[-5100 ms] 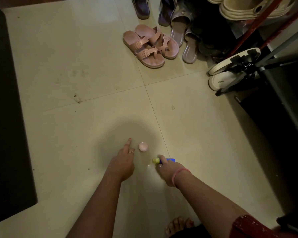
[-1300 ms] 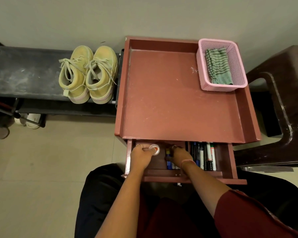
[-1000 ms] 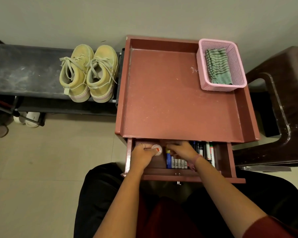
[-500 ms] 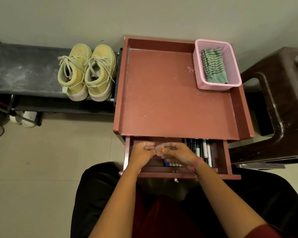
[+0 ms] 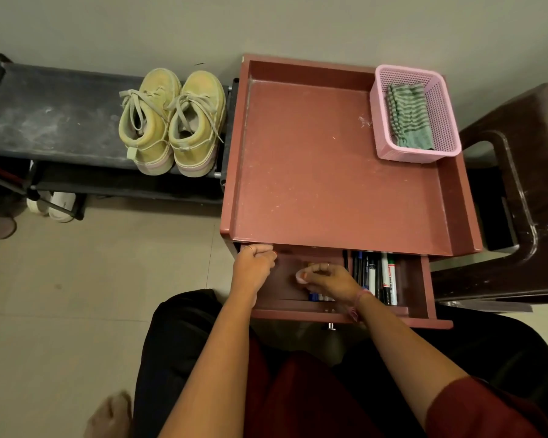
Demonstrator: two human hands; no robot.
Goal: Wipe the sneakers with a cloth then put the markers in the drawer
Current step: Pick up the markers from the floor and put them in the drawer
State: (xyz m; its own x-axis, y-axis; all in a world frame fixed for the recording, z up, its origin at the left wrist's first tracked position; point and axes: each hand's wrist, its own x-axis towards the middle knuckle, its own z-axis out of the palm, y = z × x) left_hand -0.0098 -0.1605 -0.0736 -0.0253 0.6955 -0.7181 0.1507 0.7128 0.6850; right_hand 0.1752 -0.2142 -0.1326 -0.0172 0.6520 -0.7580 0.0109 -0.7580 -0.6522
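Seen from the head camera: markers [image 5: 381, 277] are laid in the open drawer [image 5: 416, 281] of a red table [image 5: 329, 172]. A small round cap [image 5: 300, 276] is pinched by the right hand [image 5: 331, 281]; the left hand [image 5: 253, 268] is curled, holding nothing visible. Yellow sneakers [image 5: 171, 121] are set on a shelf [image 5: 51, 115] just beside the table.

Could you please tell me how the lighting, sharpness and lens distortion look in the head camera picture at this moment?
Head view: dim, warm light; the open drawer interior is shadowed, so the markers read only partly; wide-angle bending bows the cabinet top edges; the sneakers look sharp; the foot at bottom left is blurred.
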